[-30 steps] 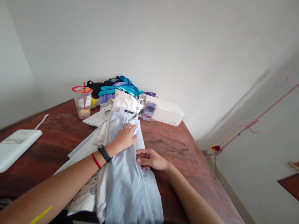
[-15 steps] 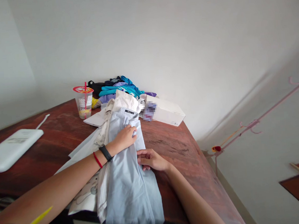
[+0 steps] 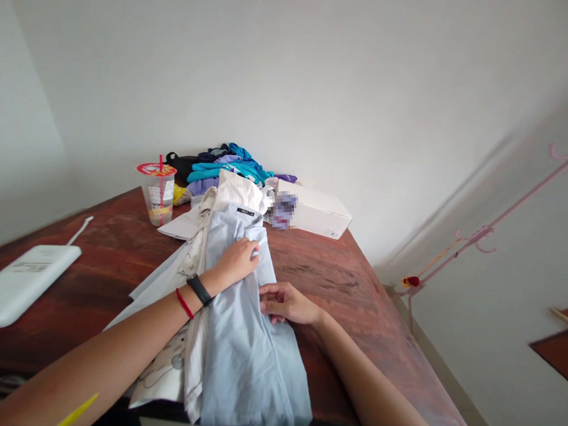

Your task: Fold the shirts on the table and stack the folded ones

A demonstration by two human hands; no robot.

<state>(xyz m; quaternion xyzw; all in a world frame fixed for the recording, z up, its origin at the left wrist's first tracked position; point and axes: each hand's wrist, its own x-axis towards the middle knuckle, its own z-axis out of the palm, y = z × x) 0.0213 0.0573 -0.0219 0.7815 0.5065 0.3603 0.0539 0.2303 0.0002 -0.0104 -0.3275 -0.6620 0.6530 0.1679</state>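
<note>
A light blue garment lies lengthwise on the table, folded narrow, with a black label at its far end. Its near end hangs over the front edge. My left hand, with a black band and a red cord at the wrist, presses on its upper part, fingers curled at the fold. Lower down, my right hand pinches the garment's right side between thumb and fingers; the fingertips are partly hidden. Underneath and to the left lie a cream striped garment and a white printed one.
On the wooden table stand a plastic cup with a red straw and a white box. A clothes heap lies against the wall. A white power bank is at left; a pink rack leans at right.
</note>
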